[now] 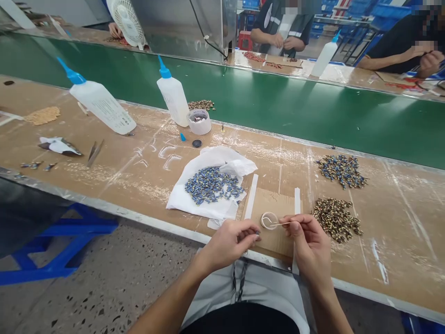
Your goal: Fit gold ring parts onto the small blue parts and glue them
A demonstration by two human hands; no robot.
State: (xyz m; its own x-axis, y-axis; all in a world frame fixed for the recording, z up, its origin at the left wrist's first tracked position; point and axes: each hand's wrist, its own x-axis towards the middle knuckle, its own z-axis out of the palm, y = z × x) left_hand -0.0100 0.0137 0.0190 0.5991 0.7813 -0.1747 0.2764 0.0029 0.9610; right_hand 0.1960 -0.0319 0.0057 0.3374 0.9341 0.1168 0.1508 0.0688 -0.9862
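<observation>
My left hand (232, 240) is closed in a pinch on a tiny blue part (257, 232) near the bench's front edge. My right hand (308, 243) pinches a thin pale stick (278, 224) whose tip reaches into a small round cap of white glue (269, 220) on a cardboard pad (274, 204). Left of the pad, a white cloth (184, 197) carries a heap of small blue parts (212, 184).
Piles of blue-and-brown parts (341, 170) and brown parts (335, 219) lie at the right. Two squeeze bottles (100, 105) (173, 95), a white tub (199, 121) and tweezers (94, 152) sit to the left. A green conveyor belt (278, 102) runs behind; other people work beyond it.
</observation>
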